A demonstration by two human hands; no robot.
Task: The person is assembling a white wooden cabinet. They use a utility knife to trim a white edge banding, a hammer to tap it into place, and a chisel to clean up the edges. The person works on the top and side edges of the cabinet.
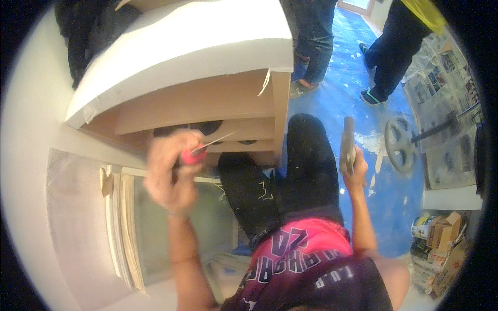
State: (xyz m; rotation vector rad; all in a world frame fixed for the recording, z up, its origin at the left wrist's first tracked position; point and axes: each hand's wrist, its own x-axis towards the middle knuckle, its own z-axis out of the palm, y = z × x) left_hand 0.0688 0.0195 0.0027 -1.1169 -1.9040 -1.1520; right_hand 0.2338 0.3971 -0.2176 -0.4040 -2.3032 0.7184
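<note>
My left hand (174, 168), slightly blurred, is closed around a small red-handled tool (193, 155). A thin, pale metal shaft sticks out of it to the upper right; its exact kind is unclear. The hand is in front of a white-topped, curved wooden unit (192, 57), whose open underside shows bare wood crosspieces and dark round openings. Off to the right, above the blue floor sheet, my right hand (355, 171) grips a narrow grey-brown tool (348, 142) held upright. It is seen nearly edge-on, so I cannot make out its kind.
My legs in black trousers (311, 155) extend under the unit. Two people stand beyond on the blue floor sheet (386, 207). A grey spoked wheel (399, 144) is at the right, above boxes (443, 230). Pale boards (122, 223) lean by the left wall.
</note>
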